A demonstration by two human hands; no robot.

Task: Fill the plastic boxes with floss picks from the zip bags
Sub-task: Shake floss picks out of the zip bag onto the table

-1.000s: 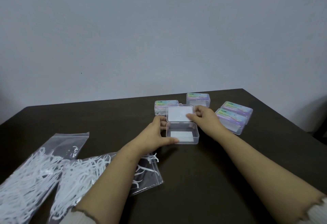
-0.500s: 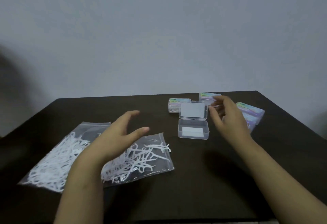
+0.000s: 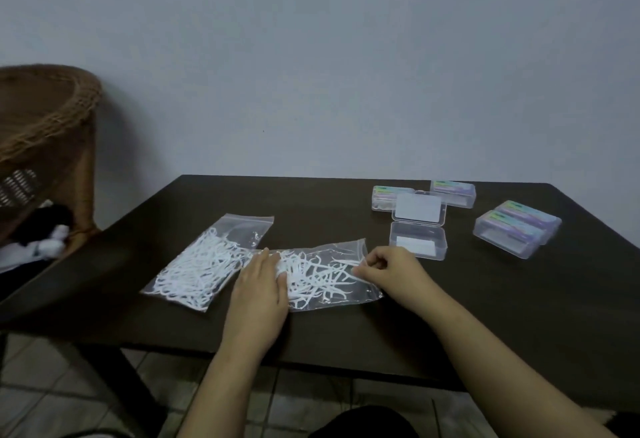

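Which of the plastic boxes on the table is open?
The clear box nearest the right hand: its lid is flipped back, showing white inserts. The four labelled boxes behind and right stay closed.

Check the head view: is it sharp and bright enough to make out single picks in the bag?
Head view: dim, soft room light, no hard glare; the picks in the near zip bag read as a white tangle, slightly blurred; the right hand casts little shadow.
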